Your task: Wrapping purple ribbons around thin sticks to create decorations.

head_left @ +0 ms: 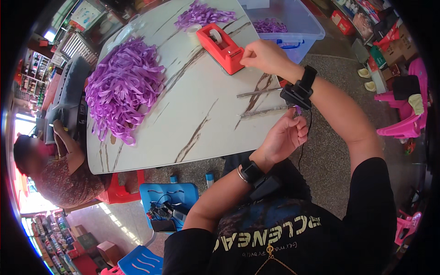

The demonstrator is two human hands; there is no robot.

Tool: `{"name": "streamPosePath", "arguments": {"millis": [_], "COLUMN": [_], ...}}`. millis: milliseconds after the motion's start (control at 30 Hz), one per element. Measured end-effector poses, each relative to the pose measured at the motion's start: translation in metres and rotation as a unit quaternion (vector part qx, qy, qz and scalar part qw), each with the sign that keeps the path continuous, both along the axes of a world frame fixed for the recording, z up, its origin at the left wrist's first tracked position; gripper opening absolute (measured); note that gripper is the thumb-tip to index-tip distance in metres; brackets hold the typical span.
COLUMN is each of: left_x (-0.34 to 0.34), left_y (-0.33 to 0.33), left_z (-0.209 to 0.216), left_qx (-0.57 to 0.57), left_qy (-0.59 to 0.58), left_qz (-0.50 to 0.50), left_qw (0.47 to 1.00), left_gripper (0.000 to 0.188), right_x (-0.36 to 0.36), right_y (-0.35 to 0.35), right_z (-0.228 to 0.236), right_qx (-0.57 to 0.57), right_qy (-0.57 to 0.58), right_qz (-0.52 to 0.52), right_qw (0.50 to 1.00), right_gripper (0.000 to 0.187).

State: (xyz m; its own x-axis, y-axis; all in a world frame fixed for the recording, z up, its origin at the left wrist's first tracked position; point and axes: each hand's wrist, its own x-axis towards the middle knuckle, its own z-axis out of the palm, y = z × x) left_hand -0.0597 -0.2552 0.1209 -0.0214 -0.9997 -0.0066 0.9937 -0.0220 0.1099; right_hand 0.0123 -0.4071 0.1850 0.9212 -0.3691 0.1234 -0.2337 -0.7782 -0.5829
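Observation:
My right hand (266, 57) is at the front end of a red tape dispenser (222, 49), its thumb and fingers pinched together at the cutter. Whatever lies in that pinch is too small to make out. A roll of tape (215, 35) sits in the dispenser. Lower down, my left hand (288, 134) is held at the table's right edge with curled fingers. A bit of purple ribbon (298, 110) shows just past its thumb; whether the fingers grip it is unclear. Two thin metal rods (259, 93) lie side by side over the marble-patterned table (201, 105), close to both hands.
A large heap of purple ribbons (121, 89) covers the table's left side; a smaller pile (201, 14) lies at the far end. A clear plastic bin (314, 32) with ribbons stands beyond the right edge. Another person (64, 174) sits at left. A blue stool (185, 195) holds electronics.

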Motion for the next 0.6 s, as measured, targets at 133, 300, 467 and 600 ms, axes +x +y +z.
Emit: {"name": "streamPosePath", "arguments": {"millis": [133, 300, 467, 600], "left_x": [0.0, 0.001, 0.001, 0.0], "left_y": [-0.003, 0.0, -0.002, -0.002], "left_z": [0.0, 0.001, 0.001, 0.001], "left_qx": [0.006, 0.012, 0.005, 0.007], "left_qy": [0.002, 0.001, -0.001, -0.004], "left_qz": [-0.001, 0.001, 0.001, -0.001], "left_qw": [1.0, 1.0, 1.0, 1.0], "left_gripper": [0.015, 0.015, 0.014, 0.014], "right_x": [-0.017, -0.055, -0.084, -0.096], "right_y": [-0.025, -0.037, -0.044, -0.04], "right_z": [-0.014, 0.01, 0.009, 0.014], "right_qx": [-0.054, 0.21, 0.174, 0.08], "right_qy": [0.03, 0.079, 0.202, 0.227], "right_qz": [0.005, 0.134, 0.191, 0.201], "right_qw": [0.998, 0.965, 0.945, 0.95], "right_gripper": [0.022, 0.027, 0.026, 0.027]}}
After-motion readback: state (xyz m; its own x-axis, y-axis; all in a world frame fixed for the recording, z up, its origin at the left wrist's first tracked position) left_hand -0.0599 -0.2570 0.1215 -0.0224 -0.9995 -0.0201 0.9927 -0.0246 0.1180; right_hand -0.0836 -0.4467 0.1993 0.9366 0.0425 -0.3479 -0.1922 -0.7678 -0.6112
